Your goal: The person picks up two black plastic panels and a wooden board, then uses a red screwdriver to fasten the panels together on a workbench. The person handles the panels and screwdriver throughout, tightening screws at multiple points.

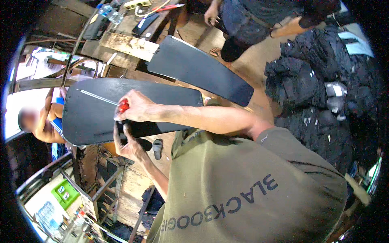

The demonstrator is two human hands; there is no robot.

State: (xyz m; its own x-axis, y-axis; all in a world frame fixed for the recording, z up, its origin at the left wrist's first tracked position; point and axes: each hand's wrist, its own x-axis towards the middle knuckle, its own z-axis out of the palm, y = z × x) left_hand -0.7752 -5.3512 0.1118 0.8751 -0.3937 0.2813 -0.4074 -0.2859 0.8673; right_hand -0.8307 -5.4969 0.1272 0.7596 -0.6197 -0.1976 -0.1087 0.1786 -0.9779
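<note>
My right hand (137, 106) is closed around the red handle of a screwdriver (124, 106). Its long, thin metal shaft points left over a large black panel (93, 117) with a rounded left end and small holes along its edges. Just below, my left hand (129, 146) is at the panel's near edge, thumb and forefinger curled around something dark that I cannot make out against the black surface. Beyond lies a second tapered black panel (198, 69), angled down to the right.
A wooden bench (117, 44) at the back carries a phone, plastic bottles and tools. One person (259, 24) stands at the far right; another (50, 117) is at the left. Black bundles (312, 85) are piled at right. A green box (66, 194) sits lower left, a slipper (157, 149) on the floor.
</note>
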